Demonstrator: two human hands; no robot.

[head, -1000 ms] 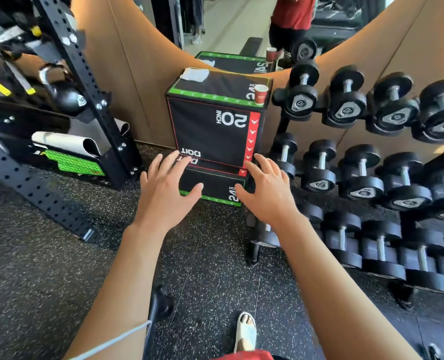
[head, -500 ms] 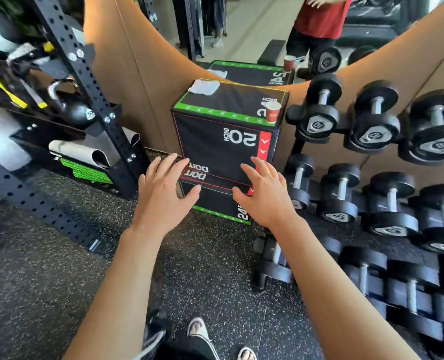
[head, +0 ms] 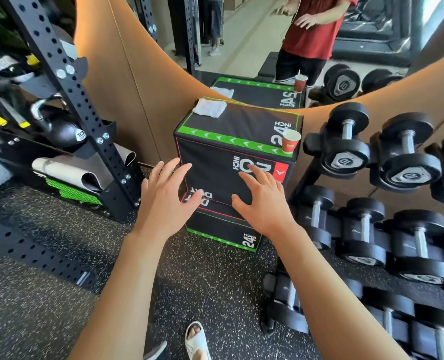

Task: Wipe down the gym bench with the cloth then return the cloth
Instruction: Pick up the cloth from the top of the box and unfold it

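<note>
A folded white cloth (head: pixel 210 107) lies on the far left corner of a black plyo box (head: pixel 239 123) with green trim, which stands against the mirror wall. My left hand (head: pixel 165 196) and my right hand (head: pixel 263 201) are stretched out side by side in front of the box's near face, fingers straight and spread, holding nothing. Both hands are below and short of the cloth. A dark bench (head: pixel 272 64) shows only in the mirror's reflection, behind a person in a red shirt.
A red paper cup (head: pixel 290 141) stands on the box's near right corner. A dumbbell rack (head: pixel 371 178) fills the right side. A black squat rack upright (head: pixel 67 81) with a kettlebell (head: pixel 62 128) and rolled mats (head: pixel 83 172) stands left. Speckled rubber floor lies below.
I have moved closer to the box, and it and the cloth now look larger. Both hands have risen from the box's lower part to its upper face, still spread and empty.
</note>
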